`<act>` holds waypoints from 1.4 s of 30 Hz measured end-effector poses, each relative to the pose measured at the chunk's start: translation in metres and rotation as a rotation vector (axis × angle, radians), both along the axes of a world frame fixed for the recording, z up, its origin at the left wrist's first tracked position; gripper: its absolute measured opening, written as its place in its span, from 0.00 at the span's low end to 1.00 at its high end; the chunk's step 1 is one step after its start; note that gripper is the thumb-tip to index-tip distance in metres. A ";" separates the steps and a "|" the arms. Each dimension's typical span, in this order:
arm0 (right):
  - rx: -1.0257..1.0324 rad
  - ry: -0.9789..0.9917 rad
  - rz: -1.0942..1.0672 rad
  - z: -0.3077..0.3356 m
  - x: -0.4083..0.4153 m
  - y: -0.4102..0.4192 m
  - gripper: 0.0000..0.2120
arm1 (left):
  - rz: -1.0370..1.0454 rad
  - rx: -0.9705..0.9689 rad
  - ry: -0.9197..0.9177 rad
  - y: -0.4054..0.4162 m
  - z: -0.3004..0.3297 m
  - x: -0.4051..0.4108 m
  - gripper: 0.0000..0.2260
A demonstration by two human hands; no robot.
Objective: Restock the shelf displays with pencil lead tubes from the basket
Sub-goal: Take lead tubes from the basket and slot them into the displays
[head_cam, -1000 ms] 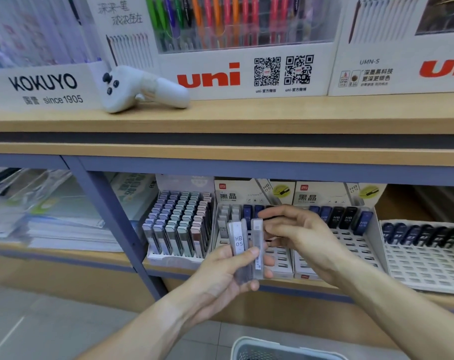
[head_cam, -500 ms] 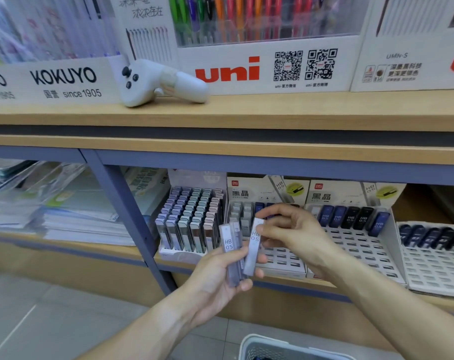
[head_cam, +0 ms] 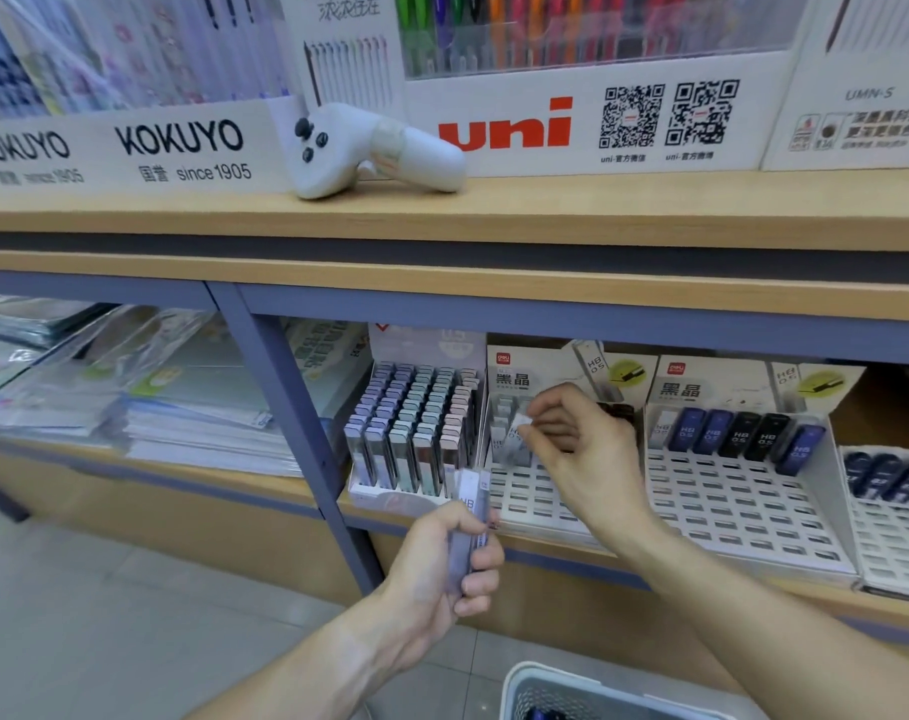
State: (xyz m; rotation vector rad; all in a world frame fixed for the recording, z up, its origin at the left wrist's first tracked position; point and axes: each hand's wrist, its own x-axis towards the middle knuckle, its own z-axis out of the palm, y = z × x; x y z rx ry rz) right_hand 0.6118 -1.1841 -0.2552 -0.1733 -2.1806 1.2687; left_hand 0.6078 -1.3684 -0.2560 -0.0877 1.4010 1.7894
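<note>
Pinching one clear lead tube [head_cam: 514, 438] at its upper end, the right hand [head_cam: 579, 449] holds it roughly upright, tilted a little, over the back rows of the white slotted display [head_cam: 540, 498]. Its fingers [head_cam: 548, 407] are curled round the tube. The open slots lie just below and in front of the tube's lower end, so the coming move looks like a short push along its long axis. The left hand [head_cam: 449, 561] grips spare tubes [head_cam: 470, 517] upright, nearer the basket [head_cam: 525, 683].
</note>
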 end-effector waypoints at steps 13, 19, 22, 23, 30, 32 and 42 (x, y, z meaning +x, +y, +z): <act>0.272 -0.009 0.061 -0.019 -0.010 -0.009 0.08 | 0.141 0.001 0.140 -0.002 -0.003 0.004 0.10; 0.368 -0.063 0.023 -0.023 -0.016 -0.002 0.11 | 0.127 -0.012 0.125 -0.004 -0.003 0.004 0.09; 0.472 -0.136 0.012 -0.021 -0.014 -0.004 0.13 | 0.126 0.007 0.103 -0.004 -0.001 0.004 0.10; 0.467 -0.142 0.008 -0.019 -0.012 -0.005 0.13 | 0.126 0.014 0.092 -0.003 -0.001 0.004 0.10; 0.028 -0.372 0.073 0.005 0.012 -0.015 0.11 | 0.094 0.038 0.057 0.005 -0.006 0.002 0.12; -0.064 -0.427 0.092 0.006 0.014 -0.013 0.12 | 0.086 0.045 0.046 0.009 -0.008 0.005 0.13; -0.389 -0.399 0.179 0.018 0.021 0.008 0.11 | 0.149 0.038 0.051 0.024 -0.008 0.007 0.07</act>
